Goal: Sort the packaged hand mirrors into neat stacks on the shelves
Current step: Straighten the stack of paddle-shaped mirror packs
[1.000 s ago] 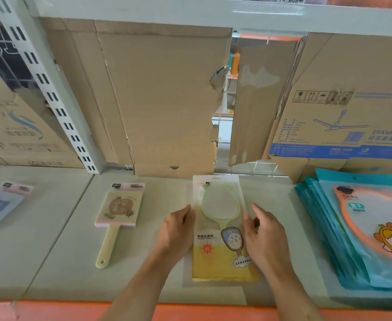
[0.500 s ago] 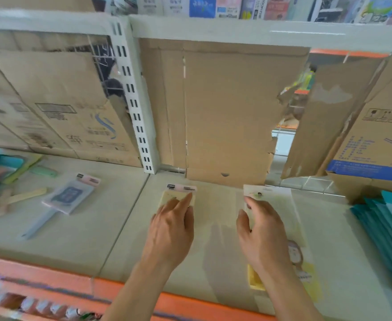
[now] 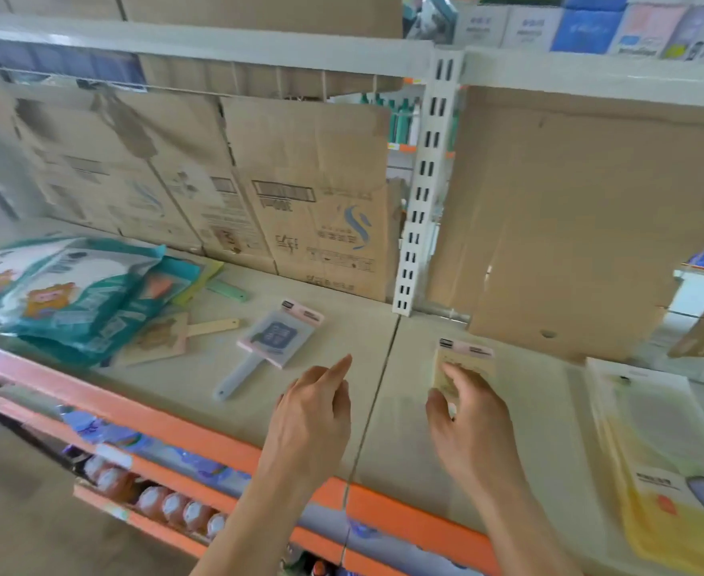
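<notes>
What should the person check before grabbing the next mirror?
1. Right hand touching the cream mirror: ok.
2. Its grip closed round that mirror: cannot tell.
3. Left hand free: ok, open and empty.
4. Grey-handled mirror close to the left fingertips: ok.
5. Teal packets stacked neatly: not ok, splayed and overlapping.

Pale shelf [image 3: 200, 367], orange front edge [image 3: 184, 426]; white slotted upright [image 3: 425, 180] behind; brown cardboard sheets [image 3: 308, 193] lining back; white beam [image 3: 217, 47] overhead; grey floor [image 3: 18, 513] lower left.
</notes>
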Available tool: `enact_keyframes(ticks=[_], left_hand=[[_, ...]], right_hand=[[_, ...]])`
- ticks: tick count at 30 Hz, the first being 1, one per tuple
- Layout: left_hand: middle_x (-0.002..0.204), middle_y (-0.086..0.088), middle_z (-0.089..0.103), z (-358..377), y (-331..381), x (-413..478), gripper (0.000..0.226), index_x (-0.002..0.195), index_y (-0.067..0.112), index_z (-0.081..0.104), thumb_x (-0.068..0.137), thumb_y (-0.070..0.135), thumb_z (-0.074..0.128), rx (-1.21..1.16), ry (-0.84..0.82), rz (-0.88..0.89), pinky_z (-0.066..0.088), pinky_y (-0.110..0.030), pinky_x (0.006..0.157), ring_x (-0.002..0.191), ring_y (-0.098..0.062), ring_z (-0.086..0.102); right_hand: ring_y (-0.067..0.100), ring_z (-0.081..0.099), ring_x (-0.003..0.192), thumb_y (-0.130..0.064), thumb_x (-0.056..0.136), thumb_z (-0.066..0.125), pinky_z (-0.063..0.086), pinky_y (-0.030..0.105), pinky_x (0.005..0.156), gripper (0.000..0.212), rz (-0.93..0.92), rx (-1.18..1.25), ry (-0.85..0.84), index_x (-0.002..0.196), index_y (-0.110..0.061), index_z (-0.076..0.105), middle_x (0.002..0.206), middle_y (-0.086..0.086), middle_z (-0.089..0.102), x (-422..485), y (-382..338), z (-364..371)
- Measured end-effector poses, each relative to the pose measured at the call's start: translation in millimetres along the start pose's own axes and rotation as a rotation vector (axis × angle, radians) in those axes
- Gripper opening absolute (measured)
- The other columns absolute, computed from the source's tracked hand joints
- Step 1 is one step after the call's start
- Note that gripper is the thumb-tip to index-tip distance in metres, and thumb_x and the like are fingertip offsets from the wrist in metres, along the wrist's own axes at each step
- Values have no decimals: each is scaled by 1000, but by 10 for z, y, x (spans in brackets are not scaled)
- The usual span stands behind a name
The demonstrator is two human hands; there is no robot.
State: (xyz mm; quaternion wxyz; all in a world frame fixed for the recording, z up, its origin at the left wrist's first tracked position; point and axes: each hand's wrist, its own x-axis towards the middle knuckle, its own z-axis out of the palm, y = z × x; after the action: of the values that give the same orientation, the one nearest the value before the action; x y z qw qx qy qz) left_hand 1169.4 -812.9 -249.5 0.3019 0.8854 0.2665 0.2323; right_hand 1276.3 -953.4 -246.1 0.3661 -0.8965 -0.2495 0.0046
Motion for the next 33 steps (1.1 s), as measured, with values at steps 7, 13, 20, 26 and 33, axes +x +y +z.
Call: enact_keyframes(ticks=[7,13,20,26,33], left_hand=[[118,-6,64,-433,-510,72,39,130,18,57,94,21,45,50,-6,1,47,-37,87,106,-29,59],[119,-1,60,-780,-902,153,45,137,23,49,92,23,50,158,-24,-3,42,-37,89,105,-27,57],[125,5,57,-1086,-1244,105,40,134,25,52,95,30,48,154,-31,-121,41,-35,94,110,-21,55],[130,2,55,-1361,-1502,35,40,133,20,54,94,28,50,161,-14,-230,42,-34,96,116,-21,53],[137,4,50,-1534,-1674,58,40,135,22,51,97,30,46,163,-30,-293,40,-28,96,121,-17,49]], right_hand=[[18,49,125,-16,90,55,30,17,95,40,-14,13,-5,130,-10,54,132,3,57,14,-510,485],[20,51,124,-18,90,56,32,20,100,40,-15,-12,14,129,-9,56,132,5,58,-29,-869,870],[18,50,125,-21,92,55,32,20,99,41,-30,-6,-49,131,-10,54,133,4,57,-25,-1147,1186],[21,53,119,-21,92,55,33,20,91,39,-60,17,-100,129,-9,55,128,6,60,48,-1424,1464],[23,53,120,-19,92,54,36,25,93,40,-28,11,-145,131,-9,53,130,8,58,113,-1496,1687]])
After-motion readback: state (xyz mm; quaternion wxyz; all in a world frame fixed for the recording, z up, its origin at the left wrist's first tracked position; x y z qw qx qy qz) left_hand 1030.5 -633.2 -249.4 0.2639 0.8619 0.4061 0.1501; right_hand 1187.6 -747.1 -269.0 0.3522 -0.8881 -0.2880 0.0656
